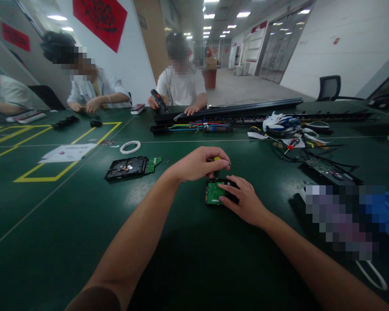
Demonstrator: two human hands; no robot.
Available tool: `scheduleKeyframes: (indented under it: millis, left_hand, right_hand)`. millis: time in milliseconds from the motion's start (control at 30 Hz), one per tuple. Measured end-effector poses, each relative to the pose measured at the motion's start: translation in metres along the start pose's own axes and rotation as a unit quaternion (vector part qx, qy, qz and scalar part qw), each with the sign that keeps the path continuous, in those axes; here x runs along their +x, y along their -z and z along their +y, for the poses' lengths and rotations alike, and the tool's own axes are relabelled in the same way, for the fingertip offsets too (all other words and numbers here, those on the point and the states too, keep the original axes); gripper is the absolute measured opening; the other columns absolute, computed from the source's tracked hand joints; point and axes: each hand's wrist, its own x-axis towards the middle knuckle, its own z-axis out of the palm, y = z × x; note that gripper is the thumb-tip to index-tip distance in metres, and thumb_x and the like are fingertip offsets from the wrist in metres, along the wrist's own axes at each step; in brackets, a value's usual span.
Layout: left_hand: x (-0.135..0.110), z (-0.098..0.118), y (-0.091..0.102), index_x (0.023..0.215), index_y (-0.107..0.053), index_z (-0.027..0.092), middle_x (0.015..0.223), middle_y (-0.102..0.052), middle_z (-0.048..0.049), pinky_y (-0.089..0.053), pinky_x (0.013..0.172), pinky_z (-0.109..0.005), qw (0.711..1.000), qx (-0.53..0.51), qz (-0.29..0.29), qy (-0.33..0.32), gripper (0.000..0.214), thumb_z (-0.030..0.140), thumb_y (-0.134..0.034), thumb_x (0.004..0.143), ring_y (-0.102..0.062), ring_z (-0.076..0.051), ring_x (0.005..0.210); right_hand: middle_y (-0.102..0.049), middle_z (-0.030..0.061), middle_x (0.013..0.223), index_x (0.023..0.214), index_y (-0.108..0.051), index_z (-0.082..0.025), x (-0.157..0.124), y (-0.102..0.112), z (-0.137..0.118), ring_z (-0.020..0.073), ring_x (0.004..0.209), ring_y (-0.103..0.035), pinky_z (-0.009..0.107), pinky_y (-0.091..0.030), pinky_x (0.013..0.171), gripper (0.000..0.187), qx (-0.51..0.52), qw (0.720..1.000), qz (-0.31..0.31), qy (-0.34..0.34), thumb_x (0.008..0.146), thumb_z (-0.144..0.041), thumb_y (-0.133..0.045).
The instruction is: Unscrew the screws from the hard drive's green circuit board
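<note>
My left hand (199, 164) is closed around a short screwdriver (217, 159) with a yellow and black handle, held upright over the far edge of a hard drive (213, 193). The screwdriver's tip is hidden, so contact with a screw cannot be made out. The drive lies flat with its green circuit board facing up. Across its right side rest the spread fingers of my right hand (244, 199), holding it against the table. A second hard drive (126, 168) lies to the left, with a green circuit board (154, 164) at its right end.
Small screws (166, 161) and a white tape roll (130, 147) lie on the green table. Coloured wires (194, 126) and long black profiles stretch across the back. Gloves (280, 122), cables and a red screwdriver (291, 145) are at right. Opposite, a person holds a power screwdriver (158, 100).
</note>
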Motion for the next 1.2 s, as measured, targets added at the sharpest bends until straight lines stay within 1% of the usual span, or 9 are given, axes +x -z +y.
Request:
scheduleKeyframes:
  millis: [67, 133, 267, 367, 500, 667, 833, 1033, 1200]
  left_hand:
    - [-0.0004, 0.0018, 0.0012, 0.104, -0.073, 0.016, 0.103, -0.075, -0.0052, -0.051, 0.058, -0.018, 1.0, 0.014, -0.02, -0.01, 0.027, 0.04, -0.062, 0.103, -0.062, -0.006, 0.066]
    - [-0.0008, 0.0031, 0.0017, 0.102, -0.074, 0.016, 0.1, -0.074, -0.0048, -0.05, 0.058, -0.018, 0.999, 0.019, -0.028, -0.002, 0.031, 0.044, -0.061, 0.103, -0.062, -0.006, 0.065]
    - [-0.001, 0.0026, 0.0013, 0.103, -0.073, 0.015, 0.102, -0.074, -0.0067, -0.051, 0.058, -0.019, 0.999, -0.018, -0.021, 0.025, 0.038, 0.049, -0.057, 0.105, -0.063, -0.007, 0.062]
    - [-0.0007, 0.0012, 0.001, 0.107, -0.071, 0.014, 0.108, -0.073, -0.0087, -0.055, 0.062, -0.022, 0.996, -0.078, -0.018, 0.045, 0.036, 0.044, -0.05, 0.107, -0.068, -0.009, 0.066]
    - [-0.0002, -0.0003, 0.0004, 0.111, -0.069, 0.014, 0.108, -0.072, -0.0091, -0.059, 0.064, -0.025, 0.991, -0.116, -0.007, 0.065, 0.027, 0.033, -0.051, 0.106, -0.072, -0.012, 0.069]
    - [0.0003, -0.0025, -0.0003, 0.117, -0.068, 0.014, 0.097, -0.071, -0.0073, -0.06, 0.064, -0.026, 0.993, -0.101, 0.015, 0.063, 0.028, 0.037, -0.056, 0.106, -0.072, -0.012, 0.068]
    - [-0.0003, -0.0036, 0.0031, 0.127, -0.068, 0.017, 0.105, -0.07, -0.0061, -0.056, 0.063, -0.022, 0.999, -0.029, 0.012, 0.024, 0.034, 0.042, -0.058, 0.106, -0.071, -0.01, 0.07]
    - [-0.0011, -0.001, 0.0037, 0.109, -0.071, 0.015, 0.092, -0.07, -0.0037, -0.057, 0.064, -0.023, 1.0, 0.0, 0.02, 0.011, 0.031, 0.044, -0.064, 0.101, -0.069, -0.011, 0.069]
    - [-0.002, -0.0018, 0.0012, 0.1, -0.068, 0.014, 0.086, -0.07, -0.004, -0.056, 0.059, -0.022, 0.998, 0.004, 0.055, 0.029, 0.032, 0.045, -0.074, 0.094, -0.069, -0.011, 0.065]
  right_hand:
    - [-0.053, 0.0129, 0.158, 0.143, -0.067, -0.033, -0.0003, -0.0008, 0.0006, 0.0362, 0.15, -0.045, 0.065, -0.037, 0.12, 0.045, 0.0, 1.0, 0.003, 0.003, 0.101, -0.049, -0.063]
    - [-0.054, 0.0116, 0.158, 0.143, -0.067, -0.035, -0.0007, -0.0014, 0.0013, 0.0361, 0.15, -0.046, 0.066, -0.037, 0.12, 0.045, 0.001, 1.0, 0.005, 0.005, 0.101, -0.05, -0.063]
    - [-0.054, 0.0103, 0.158, 0.143, -0.066, -0.037, -0.0014, -0.0014, 0.0018, 0.0362, 0.149, -0.047, 0.067, -0.037, 0.119, 0.044, -0.001, 1.0, 0.007, 0.003, 0.102, -0.051, -0.062]
    - [-0.054, 0.0107, 0.158, 0.144, -0.066, -0.037, -0.0012, -0.0008, 0.0011, 0.0359, 0.149, -0.047, 0.067, -0.037, 0.119, 0.044, -0.005, 1.0, 0.002, 0.002, 0.102, -0.051, -0.061]
    - [-0.055, 0.0118, 0.157, 0.142, -0.068, -0.034, -0.0006, -0.0005, 0.0002, 0.0362, 0.148, -0.047, 0.065, -0.038, 0.119, 0.044, -0.004, 1.0, 0.002, -0.002, 0.101, -0.05, -0.063]
    - [-0.053, 0.0107, 0.158, 0.144, -0.066, -0.035, -0.0017, -0.0014, 0.0017, 0.0355, 0.15, -0.046, 0.066, -0.038, 0.12, 0.045, -0.004, 1.0, 0.002, 0.0, 0.102, -0.051, -0.061]
    - [-0.054, 0.0095, 0.158, 0.143, -0.066, -0.037, -0.0023, -0.0029, 0.0032, 0.036, 0.15, -0.046, 0.068, -0.038, 0.119, 0.044, 0.0, 1.0, 0.005, 0.001, 0.102, -0.052, -0.062]
    - [-0.054, 0.0103, 0.158, 0.143, -0.066, -0.036, -0.0021, -0.0026, 0.0026, 0.036, 0.15, -0.046, 0.068, -0.037, 0.119, 0.044, 0.0, 1.0, 0.008, 0.003, 0.102, -0.051, -0.062]
    - [-0.054, 0.0094, 0.158, 0.143, -0.066, -0.037, -0.0028, -0.0038, 0.0031, 0.0357, 0.15, -0.046, 0.068, -0.037, 0.12, 0.043, 0.0, 1.0, 0.011, 0.003, 0.102, -0.05, -0.062]
